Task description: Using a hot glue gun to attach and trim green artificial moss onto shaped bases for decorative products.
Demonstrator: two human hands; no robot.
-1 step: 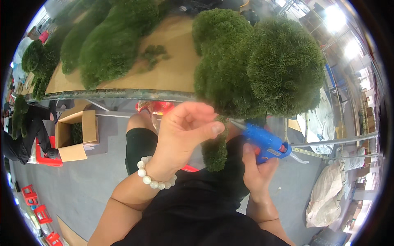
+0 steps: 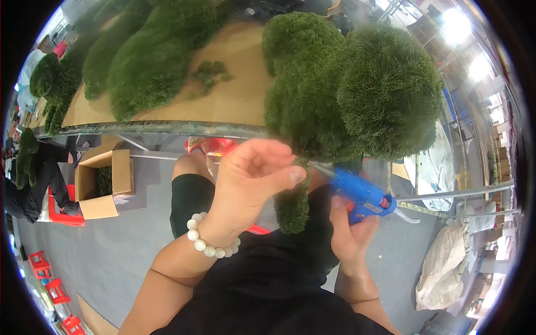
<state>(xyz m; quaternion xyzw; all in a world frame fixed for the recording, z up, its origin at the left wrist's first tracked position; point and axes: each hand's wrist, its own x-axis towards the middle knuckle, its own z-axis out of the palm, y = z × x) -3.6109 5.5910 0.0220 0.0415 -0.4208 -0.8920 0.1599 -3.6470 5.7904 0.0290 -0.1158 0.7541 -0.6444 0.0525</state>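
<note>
Right hand (image 2: pixel 350 234) clamped on blue glue gun (image 2: pixel 360 195), long axis w/ nozzle pointing up-left at green moss figure (image 2: pixel 346 89). Left hand (image 2: pixel 251 178), fingers curled together, pinches the figure's hanging leg (image 2: pixel 291 206).

A blue glue gun (image 2: pixel 362 195) lies level in the right hand (image 2: pixel 350 237), its thin metal nozzle aimed left at the underside of a shaggy green moss-covered figure (image 2: pixel 352 92). The figure stands at the counter (image 2: pixel 234 103) edge, bulbous and rounded; a narrow green tuft (image 2: pixel 292 206) hangs below it, touching the left hand (image 2: pixel 251 178)
</note>
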